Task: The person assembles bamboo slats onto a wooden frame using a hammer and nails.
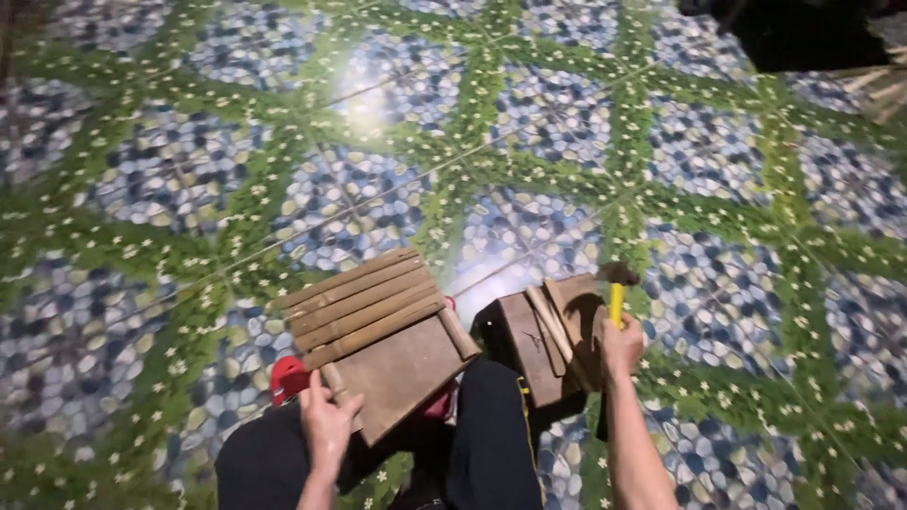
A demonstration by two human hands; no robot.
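Note:
A brown wooden panel (378,326) with several bamboo slats fixed across its upper part rests tilted on my lap. My left hand (327,417) grips its lower left edge. My right hand (622,346) is raised beside it, closed around a hammer (616,288) with a yellow handle and dark head, held upright. Just left of the hammer stands a small wooden block (543,342) with a few loose bamboo strips leaning on it.
The floor (529,132) is tiled in a blue pebble and green leaf pattern with bright glare spots. Something red (286,377) shows under the panel by my dark trousers (491,444). A dark object and more bamboo sticks (883,90) lie at the top right corner.

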